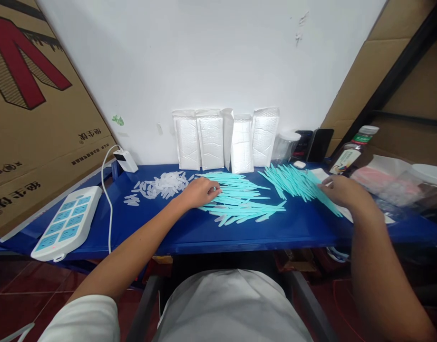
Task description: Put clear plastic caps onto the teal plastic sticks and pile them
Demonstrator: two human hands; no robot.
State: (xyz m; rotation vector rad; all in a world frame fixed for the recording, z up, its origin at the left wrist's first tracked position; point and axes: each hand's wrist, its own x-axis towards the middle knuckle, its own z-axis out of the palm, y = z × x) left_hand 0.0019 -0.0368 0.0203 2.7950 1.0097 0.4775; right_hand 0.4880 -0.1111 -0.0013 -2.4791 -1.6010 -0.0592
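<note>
Thin teal sticks with pointed ends lie on the blue table in two piles, a middle pile [236,190] and a right pile [291,180]. My left hand [203,192] is closed at the left ends of the middle pile, its thumb and finger pinched on what looks like one stick's tip. To its left is a heap of small translucent white caps [164,184]. My right hand [341,192] is at the right edge of the right pile, fingertips against the sticks. Blur hides whether it grips one.
Padded white bubble pouches [211,142] lean on the wall behind. A power strip [68,223] and white cable [104,190] lie at left. At right stand a clear jar [286,147], phones [320,145], a bottle [352,149] and a white-lidded container [428,185] beside plastic bags [385,185].
</note>
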